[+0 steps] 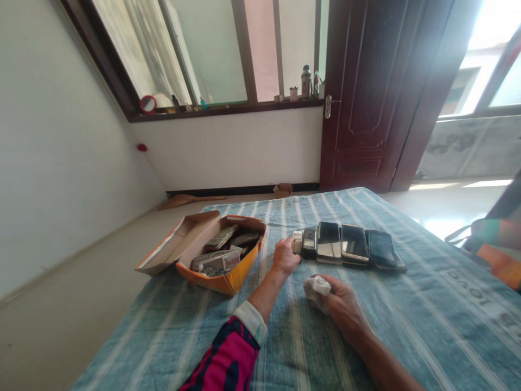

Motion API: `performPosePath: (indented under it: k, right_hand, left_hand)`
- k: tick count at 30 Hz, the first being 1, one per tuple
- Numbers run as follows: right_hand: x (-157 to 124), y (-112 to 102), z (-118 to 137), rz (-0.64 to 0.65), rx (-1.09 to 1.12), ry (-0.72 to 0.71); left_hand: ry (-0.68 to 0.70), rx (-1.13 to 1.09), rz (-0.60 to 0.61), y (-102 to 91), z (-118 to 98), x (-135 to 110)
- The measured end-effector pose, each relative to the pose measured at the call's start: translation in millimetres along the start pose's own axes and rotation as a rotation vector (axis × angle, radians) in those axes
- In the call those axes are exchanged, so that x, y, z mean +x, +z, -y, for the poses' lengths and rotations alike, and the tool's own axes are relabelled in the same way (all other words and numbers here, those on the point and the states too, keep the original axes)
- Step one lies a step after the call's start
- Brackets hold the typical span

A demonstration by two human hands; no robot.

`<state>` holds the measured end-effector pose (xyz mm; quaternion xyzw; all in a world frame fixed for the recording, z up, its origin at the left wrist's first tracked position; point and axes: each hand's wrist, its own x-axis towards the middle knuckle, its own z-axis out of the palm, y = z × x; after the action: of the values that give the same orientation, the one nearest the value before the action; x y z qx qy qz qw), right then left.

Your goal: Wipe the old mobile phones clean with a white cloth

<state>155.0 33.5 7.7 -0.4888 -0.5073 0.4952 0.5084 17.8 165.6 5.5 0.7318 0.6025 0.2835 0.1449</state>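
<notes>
My left hand [286,256] has its fingers closed around the left side of a small light-coloured keypad phone [298,243], which is at the left end of a row of phones on the striped cloth. Right beside it is a small dark phone [310,242]. Further right lie stacked touchscreen phones: one with a glossy screen [329,241], another with a pale frame [355,242], and a dark one [381,248] at the end. My right hand [341,304] holds a bunched white cloth [316,291] just in front of the row.
An open orange cardboard box [248,271] holding several old phones stands to the left, its lid [179,239] folded back. A blue striped bed cover [277,347] lies beneath everything. Behind are a dark red door [366,98] and a windowsill [236,109] with a thermos [306,81].
</notes>
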Motion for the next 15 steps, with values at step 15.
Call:
performPosePath:
  k: [15]
  right_hand:
    - [-5.3,-3.8,3.9,-0.026,-0.096,0.033]
  left_hand:
    - [0.004,0.070,-0.027,-1.2,-5.3,-21.1]
